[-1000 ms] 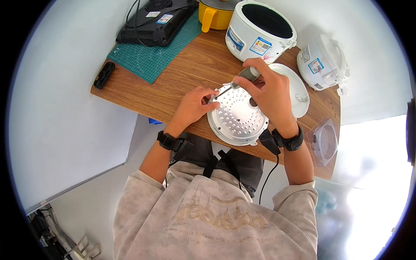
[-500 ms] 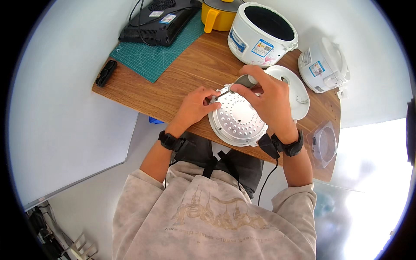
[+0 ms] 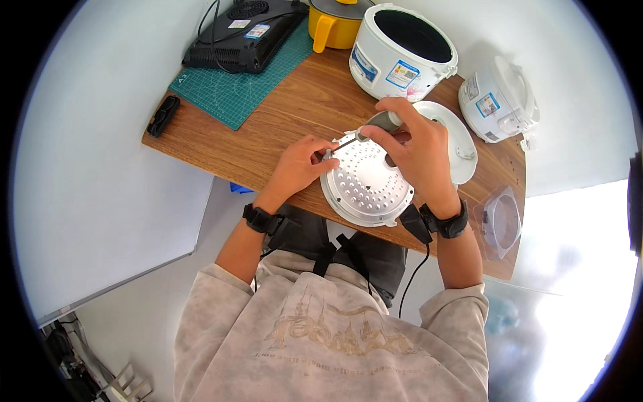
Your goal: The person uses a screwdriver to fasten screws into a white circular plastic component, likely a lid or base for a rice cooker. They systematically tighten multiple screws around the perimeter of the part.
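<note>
A round silver rice cooker lid (image 3: 365,187), dotted with raised bumps and holes, lies with its metal inner face up at the table's front edge. My right hand (image 3: 422,144) is wrapped round the grey handle of a screwdriver (image 3: 382,123). Its shaft slants down leftward to the lid's upper left rim. There my left hand (image 3: 305,161) grips the edge, thumb and forefinger on either side of the screwdriver's tip. What the tip touches is hidden by the fingers. Behind my right hand lies a white oval cover (image 3: 462,151), partly covered by it.
At the back of the wooden table (image 3: 288,107) stand a white rice cooker body (image 3: 375,74), a yellow pot (image 3: 341,30) and a black appliance (image 3: 234,50) on a green cutting mat (image 3: 234,100). A smaller white cooker (image 3: 495,100) and a clear plastic container (image 3: 502,224) are at the right.
The screwdriver handle has tipped slightly and my right hand has shifted a little with it. My left hand stays at the lid's rim, and the lid lies almost unmoved.
</note>
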A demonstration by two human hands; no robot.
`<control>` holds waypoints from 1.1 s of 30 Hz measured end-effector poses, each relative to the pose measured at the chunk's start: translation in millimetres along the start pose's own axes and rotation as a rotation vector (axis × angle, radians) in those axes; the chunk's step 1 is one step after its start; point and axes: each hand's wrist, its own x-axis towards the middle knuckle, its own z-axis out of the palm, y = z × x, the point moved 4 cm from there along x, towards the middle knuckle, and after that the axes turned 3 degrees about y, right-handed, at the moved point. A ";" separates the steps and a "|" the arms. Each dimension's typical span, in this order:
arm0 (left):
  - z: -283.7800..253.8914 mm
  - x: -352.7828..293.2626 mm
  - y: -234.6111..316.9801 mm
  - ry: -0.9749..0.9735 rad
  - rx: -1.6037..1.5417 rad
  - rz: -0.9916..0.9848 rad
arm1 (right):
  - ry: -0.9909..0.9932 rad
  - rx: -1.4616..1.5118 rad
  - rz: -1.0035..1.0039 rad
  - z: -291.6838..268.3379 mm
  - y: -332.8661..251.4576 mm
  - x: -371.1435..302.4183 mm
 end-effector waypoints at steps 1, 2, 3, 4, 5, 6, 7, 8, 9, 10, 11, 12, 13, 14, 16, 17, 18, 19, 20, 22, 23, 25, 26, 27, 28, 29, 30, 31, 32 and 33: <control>0.0 -0.1 -1.0 -0.002 -0.008 -0.005 | -0.001 0.001 0.003 0.3 0.9 -0.1; -0.1 -0.1 -1.9 -0.005 -0.016 -0.010 | -0.003 0.003 0.006 0.5 1.6 -0.2; -0.1 -0.1 -2.6 -0.007 -0.024 -0.015 | -0.004 0.004 0.009 0.8 2.1 -0.2; -0.1 -0.1 -2.3 -0.010 -0.018 -0.015 | -0.003 0.004 0.011 0.5 2.1 -0.4; -0.5 -0.1 -1.5 -0.013 -0.012 -0.016 | -0.001 0.004 0.014 0.1 1.7 -0.3; -0.8 -0.3 -0.9 -0.016 -0.006 -0.016 | 0.000 0.004 0.016 0.0 1.6 -0.4; -0.6 -0.3 -0.8 -0.014 -0.010 -0.018 | 0.004 0.012 0.021 -0.2 2.2 -1.0; -0.4 -0.6 -0.8 -0.011 -0.014 -0.020 | 0.007 0.020 0.025 -0.3 3.0 -1.8; -0.2 -0.7 -0.9 -0.009 -0.017 -0.022 | 0.011 0.028 0.029 -0.6 3.6 -2.4; -0.2 -0.6 -0.4 -0.008 -0.011 -0.022 | 0.007 0.027 0.033 -0.8 3.8 -2.8; -0.2 -0.3 0.2 -0.007 -0.005 -0.023 | 0.003 0.027 0.036 -1.2 4.0 -3.2; 0.0 -0.2 0.4 -0.006 0.000 -0.023 | -0.001 0.026 0.039 -1.4 4.0 -3.6; -0.2 -0.1 0.4 -0.003 0.004 -0.020 | -0.001 0.029 0.042 -1.5 3.9 -3.7; -0.1 0.0 0.2 0.000 0.007 -0.017 | -0.001 0.031 0.045 -1.6 3.6 -4.0; -0.1 0.2 -0.7 0.003 0.009 -0.017 | -0.002 0.034 0.047 -1.6 3.3 -4.0; -0.1 0.2 -1.5 0.002 0.008 -0.020 | -0.005 0.035 0.046 -1.4 3.1 -3.9; -0.2 0.2 -1.8 0.002 0.007 -0.024 | -0.007 0.036 0.045 -1.3 3.0 -3.9; -0.1 0.3 -1.3 0.003 0.001 -0.023 | -0.009 0.036 0.044 -1.5 3.1 -4.1; 0.0 0.4 -0.6 0.004 -0.004 -0.021 | -0.011 0.036 0.044 -1.7 3.4 -4.2; 0.2 0.4 0.2 0.006 -0.008 -0.017 | -0.018 0.034 0.048 -1.5 4.1 -5.1; 0.3 0.4 0.4 0.008 -0.007 -0.014 | -0.023 0.031 0.052 -1.2 4.6 -5.8; 0.4 0.1 0.2 0.011 -0.004 -0.011 | -0.029 0.027 0.054 -1.6 4.0 -6.7; 0.4 -0.2 -0.2 0.013 -0.003 -0.011 | -0.029 0.024 0.051 -2.5 2.5 -6.8; 0.5 -0.4 -0.6 0.015 -0.002 -0.011 | -0.029 0.022 0.048 -3.0 1.6 -7.2; 0.7 -0.2 -1.0 0.016 -0.006 -0.010 | -0.030 0.026 0.048 -3.1 1.4 -7.6; 0.8 0.3 -1.6 0.017 -0.010 -0.009 | -0.031 0.031 0.049 -3.2 1.4 -8.1; 1.0 0.6 -2.0 0.018 -0.015 -0.009 | -0.031 0.035 0.049 -3.3 1.3 -8.5; 1.1 0.8 -1.9 0.019 -0.014 -0.008 | -0.029 0.036 0.049 -3.4 1.1 -8.8; 1.2 0.9 -1.8 0.019 -0.013 -0.008 | -0.027 0.037 0.049 -3.5 0.8 -9.1; 1.3 0.9 -1.7 0.020 -0.012 -0.008 | -0.024 0.037 0.049 -3.5 0.6 -9.3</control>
